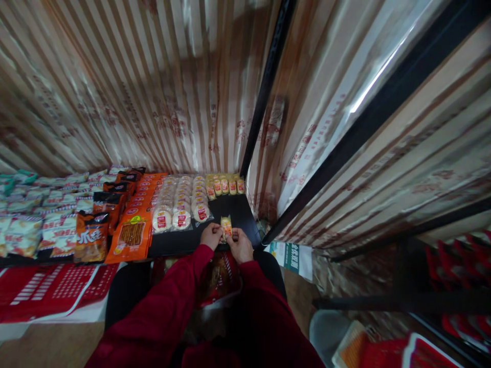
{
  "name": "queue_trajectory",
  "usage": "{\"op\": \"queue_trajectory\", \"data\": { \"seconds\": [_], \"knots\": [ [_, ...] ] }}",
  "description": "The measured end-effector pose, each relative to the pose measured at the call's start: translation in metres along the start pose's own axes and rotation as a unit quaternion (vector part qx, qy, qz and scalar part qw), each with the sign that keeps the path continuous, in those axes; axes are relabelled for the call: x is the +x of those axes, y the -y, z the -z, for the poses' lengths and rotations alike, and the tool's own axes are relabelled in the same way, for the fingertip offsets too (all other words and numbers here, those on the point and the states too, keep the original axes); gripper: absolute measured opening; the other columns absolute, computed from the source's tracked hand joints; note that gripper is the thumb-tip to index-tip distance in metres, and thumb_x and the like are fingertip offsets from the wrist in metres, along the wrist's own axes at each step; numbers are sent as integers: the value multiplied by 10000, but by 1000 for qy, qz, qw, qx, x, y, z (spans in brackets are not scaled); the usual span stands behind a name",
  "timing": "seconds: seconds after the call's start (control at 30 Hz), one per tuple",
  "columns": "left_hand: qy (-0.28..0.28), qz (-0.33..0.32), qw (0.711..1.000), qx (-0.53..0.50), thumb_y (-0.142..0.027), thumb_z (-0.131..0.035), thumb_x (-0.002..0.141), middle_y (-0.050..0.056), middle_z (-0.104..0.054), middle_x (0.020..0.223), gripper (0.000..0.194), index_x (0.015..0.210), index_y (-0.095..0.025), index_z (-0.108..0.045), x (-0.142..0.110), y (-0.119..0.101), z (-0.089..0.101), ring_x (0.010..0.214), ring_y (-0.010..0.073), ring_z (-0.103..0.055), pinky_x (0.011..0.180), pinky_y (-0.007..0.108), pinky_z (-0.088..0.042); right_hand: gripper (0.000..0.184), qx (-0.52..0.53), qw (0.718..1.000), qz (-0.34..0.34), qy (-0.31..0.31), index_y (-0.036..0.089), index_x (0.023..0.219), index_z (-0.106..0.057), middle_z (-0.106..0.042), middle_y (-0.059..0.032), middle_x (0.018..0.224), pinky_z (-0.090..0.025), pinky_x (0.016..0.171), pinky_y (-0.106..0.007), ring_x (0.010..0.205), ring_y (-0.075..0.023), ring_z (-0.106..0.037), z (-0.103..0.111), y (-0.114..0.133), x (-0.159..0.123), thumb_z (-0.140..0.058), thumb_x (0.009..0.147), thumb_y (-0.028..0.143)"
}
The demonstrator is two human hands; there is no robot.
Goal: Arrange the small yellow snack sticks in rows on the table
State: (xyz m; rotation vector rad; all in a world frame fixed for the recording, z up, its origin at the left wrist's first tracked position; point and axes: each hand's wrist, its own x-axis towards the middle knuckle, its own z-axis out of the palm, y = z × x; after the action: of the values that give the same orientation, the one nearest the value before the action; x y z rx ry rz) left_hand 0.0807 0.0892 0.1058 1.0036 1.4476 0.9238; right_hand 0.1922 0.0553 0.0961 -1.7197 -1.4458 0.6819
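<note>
A small yellow wrapped snack cake [226,226] with an orange label stands upright between my two hands, above the front of the black shelf [226,205]. My left hand [211,236] pinches it from the left side. From the right, my right hand [241,245] grips its lower edge with thumb and fingers. Behind them, at the shelf's back corner, similar yellow packs [224,185] stand side by side in rows. Left of these lie rows of round white cakes [181,219] in clear wrappers with red labels.
Orange snack bags [130,235], brown-orange bags [91,237] and white-blue packets [57,232] fill the shelf's left side. Red baskets [53,291] sit below. A dark metal post [264,97] rises at the back corner; another slants along the right. Striped plastic sheeting [153,87] hangs behind.
</note>
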Motion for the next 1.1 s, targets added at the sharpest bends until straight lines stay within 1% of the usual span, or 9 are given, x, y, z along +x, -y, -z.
{"op": "queue_trajectory", "data": {
  "seconds": [0.07, 0.17, 0.27, 0.4, 0.57, 0.7, 0.83, 1.1],
  "knots": [
    [-7, 2, 1000, 16, -158, -517, 792, -63, -517, 544, 37, 823, -149, -535, 3, 0, -2, 416, 47, -507, 412, 142, -424, 198, -32, 999, 6, -10, 189, 899, -562, -641, -37, 874, -478, 722, -277, 763, -152, -613, -1, 2, 4, -510, 751, 308],
    [-16, 9, 999, 48, -158, -512, 790, -47, -551, 570, 95, 869, -154, -565, 7, -1, -4, 443, 51, -525, 440, 140, -436, 216, -63, 998, 4, -20, 177, 912, -560, -631, -48, 870, -460, 701, -267, 739, -149, -598, -3, 1, 9, -500, 759, 318],
    [-21, 8, 997, 79, -156, -532, 767, -22, -604, 611, 133, 881, -167, -599, 12, -2, -5, 493, 73, -562, 492, 161, -461, 216, -80, 996, 1, -27, 178, 908, -566, -618, -47, 859, -444, 671, -254, 712, -144, -582, -6, 0, 14, -497, 764, 323],
    [-30, 9, 995, 95, -156, -543, 751, 11, -655, 677, 155, 877, -186, -628, 21, -2, -7, 609, 112, -621, 592, 197, -490, 218, -98, 995, -7, -36, 193, 924, -572, -614, -37, 867, -417, 629, -248, 663, -134, -558, -7, 2, 21, -512, 764, 329],
    [-51, 1, 993, 108, -144, -515, 763, 39, -670, 752, 203, 938, -181, -612, 31, -3, -12, 681, 134, -638, 644, 226, -496, 185, -120, 992, -30, -16, 189, 931, -574, -621, -55, 902, -396, 641, -250, 776, -164, -582, -5, 11, 32, -522, 783, 286],
    [-64, -4, 991, 114, -134, -521, 758, 57, -674, 828, 226, 970, -172, -586, 37, -7, -16, 703, 134, -636, 657, 235, -494, 163, -116, 992, -36, -19, 187, 925, -568, -629, -55, 906, -397, 653, -252, 793, -167, -593, -7, 14, 43, -526, 781, 250],
    [-69, 0, 992, 110, -121, -536, 743, 52, -675, 889, 222, 956, -177, -573, 40, -14, -19, 739, 127, -631, 673, 233, -494, 129, -100, 994, -14, -47, 198, 883, -560, -636, -43, 857, -406, 652, -252, 813, -176, -593, -12, 6, 56, -526, 768, 244],
    [-64, -1, 993, 95, -122, -561, 729, 42, -674, 936, 253, 970, -199, -576, 51, -26, -24, 804, 136, -623, 675, 223, -493, 133, -82, 996, -7, -47, 192, 853, -559, -639, -54, 838, -420, 652, -255, 775, -173, -589, -25, -11, 89, -531, 731, 240]
  ]
}}
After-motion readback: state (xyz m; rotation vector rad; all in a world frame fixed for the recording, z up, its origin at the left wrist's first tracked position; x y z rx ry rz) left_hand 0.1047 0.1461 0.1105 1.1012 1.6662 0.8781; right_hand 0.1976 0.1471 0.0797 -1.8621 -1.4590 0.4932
